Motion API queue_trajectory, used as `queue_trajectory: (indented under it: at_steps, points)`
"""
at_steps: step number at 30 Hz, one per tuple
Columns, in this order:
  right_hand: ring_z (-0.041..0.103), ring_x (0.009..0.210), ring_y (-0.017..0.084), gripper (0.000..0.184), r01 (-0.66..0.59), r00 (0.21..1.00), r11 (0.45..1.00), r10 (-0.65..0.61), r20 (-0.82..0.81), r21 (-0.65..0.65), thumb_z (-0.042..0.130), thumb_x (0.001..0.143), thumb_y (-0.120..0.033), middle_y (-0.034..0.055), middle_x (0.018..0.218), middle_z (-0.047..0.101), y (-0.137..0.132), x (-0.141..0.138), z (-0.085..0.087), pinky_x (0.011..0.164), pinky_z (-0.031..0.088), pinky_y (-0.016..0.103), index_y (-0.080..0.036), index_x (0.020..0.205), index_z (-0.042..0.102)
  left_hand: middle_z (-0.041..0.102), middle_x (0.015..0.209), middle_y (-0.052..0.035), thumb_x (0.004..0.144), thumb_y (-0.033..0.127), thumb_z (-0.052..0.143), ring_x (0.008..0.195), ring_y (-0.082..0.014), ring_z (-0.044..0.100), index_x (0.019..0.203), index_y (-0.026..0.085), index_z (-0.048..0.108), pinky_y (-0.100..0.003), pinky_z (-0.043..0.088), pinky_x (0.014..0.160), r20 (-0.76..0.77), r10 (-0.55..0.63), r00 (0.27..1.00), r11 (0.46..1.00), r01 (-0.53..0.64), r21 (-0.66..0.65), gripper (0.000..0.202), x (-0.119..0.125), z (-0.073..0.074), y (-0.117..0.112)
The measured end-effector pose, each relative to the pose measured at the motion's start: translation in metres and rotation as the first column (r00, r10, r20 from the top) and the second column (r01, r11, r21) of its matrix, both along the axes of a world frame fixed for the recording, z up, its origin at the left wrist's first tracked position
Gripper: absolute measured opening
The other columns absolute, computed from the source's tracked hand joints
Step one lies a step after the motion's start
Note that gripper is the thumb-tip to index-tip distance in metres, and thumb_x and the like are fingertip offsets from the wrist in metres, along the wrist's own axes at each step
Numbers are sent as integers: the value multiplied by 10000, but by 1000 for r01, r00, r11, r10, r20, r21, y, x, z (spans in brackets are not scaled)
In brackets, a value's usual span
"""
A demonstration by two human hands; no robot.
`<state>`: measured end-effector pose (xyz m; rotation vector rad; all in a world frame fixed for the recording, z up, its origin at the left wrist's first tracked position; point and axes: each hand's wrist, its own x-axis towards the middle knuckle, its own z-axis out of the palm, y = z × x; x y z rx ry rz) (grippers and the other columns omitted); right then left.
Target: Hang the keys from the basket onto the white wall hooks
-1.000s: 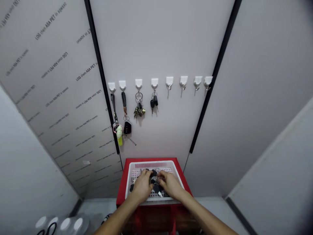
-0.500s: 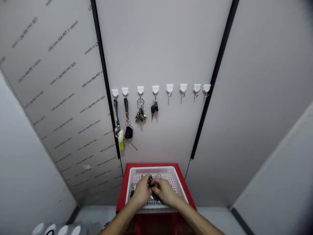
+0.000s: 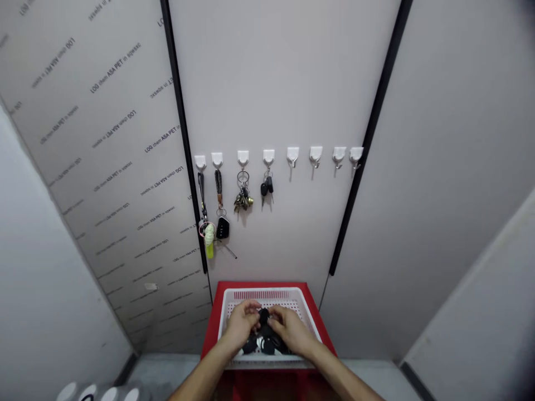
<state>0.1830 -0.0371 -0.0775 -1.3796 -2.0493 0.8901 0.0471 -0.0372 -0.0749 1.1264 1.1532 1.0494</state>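
Observation:
Both hands are over a white perforated basket (image 3: 307, 317) that rests on a red stool (image 3: 215, 328). My left hand (image 3: 240, 326) and my right hand (image 3: 288, 328) pinch a bunch of black keys (image 3: 263, 318) between them, just above the basket. More dark keys (image 3: 259, 345) lie in the basket below. On the wall above runs a row of white hooks (image 3: 292, 156). The leftmost ones carry a strap with a green charm (image 3: 208, 236), a braided strap with a black fob (image 3: 222, 227), a brass key bunch (image 3: 243, 199) and black car keys (image 3: 266, 187).
The hooks on the right (image 3: 338, 155) hang bare. Black vertical strips (image 3: 184, 139) divide the wall panels. White round lids (image 3: 100, 392) show at the bottom left on the floor.
The view has tilted slightly, so the basket sits lower in frame. My hands have come closer together and lifted the black key bunch up out of the basket.

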Motion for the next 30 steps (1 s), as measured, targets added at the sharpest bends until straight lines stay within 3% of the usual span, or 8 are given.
queue_trajectory:
  at_steps: [7, 14, 18, 21, 25, 30]
  points:
    - [403, 512, 75, 277, -54, 996, 998, 57, 62, -39, 473, 561, -195, -31, 568, 479, -3, 7, 4, 462, 268, 169, -176, 835, 507, 446, 485, 56, 538, 131, 451, 421, -46, 417, 692, 124, 450, -179, 308, 448, 85, 11, 996, 999, -14, 44, 154, -3, 16, -2]
    - [408, 583, 86, 95, 53, 999, 995, -53, 2, 84, 464, 581, -218, -12, 622, 472, -6, 5, 19, 534, 296, 181, -145, 635, 495, 457, 473, 56, 549, 181, 456, 428, -45, 424, 672, 129, 453, -174, 316, 459, 141, 81, 987, 995, -90, 52, 134, -6, 29, -3]
    - [388, 513, 73, 193, 4, 990, 1000, -4, -142, 3, 411, 629, -215, -36, 555, 436, -8, -1, 27, 490, 297, 176, -155, 805, 465, 455, 486, 59, 552, 180, 454, 428, -37, 421, 687, 134, 441, -165, 315, 454, 202, 146, 969, 988, -152, 18, 143, -8, 30, -1]
    - [406, 523, 73, 298, -46, 981, 999, 40, -188, -28, 465, 586, -197, -35, 589, 459, -8, -5, 26, 495, 311, 174, -156, 880, 442, 454, 481, 56, 559, 189, 456, 416, -35, 416, 686, 130, 447, -166, 315, 447, 201, 141, 969, 989, -147, 15, 141, -8, 29, 0]
    - [426, 567, 85, 148, -24, 990, 999, 28, -139, 24, 482, 564, -190, -14, 615, 497, -6, -9, 19, 535, 328, 183, -144, 702, 504, 465, 486, 48, 557, 194, 473, 425, -40, 424, 678, 123, 461, -169, 321, 452, 183, 131, 974, 990, -139, 35, 141, -5, 28, -3]
    - [447, 605, 93, 224, -61, 976, 998, 63, -207, 16, 458, 574, -161, -2, 703, 536, -6, -13, 18, 557, 344, 190, -154, 791, 512, 460, 453, 50, 543, 196, 498, 419, -44, 421, 672, 120, 471, -166, 317, 443, 187, 93, 978, 992, -106, 62, 152, -2, 32, -5]
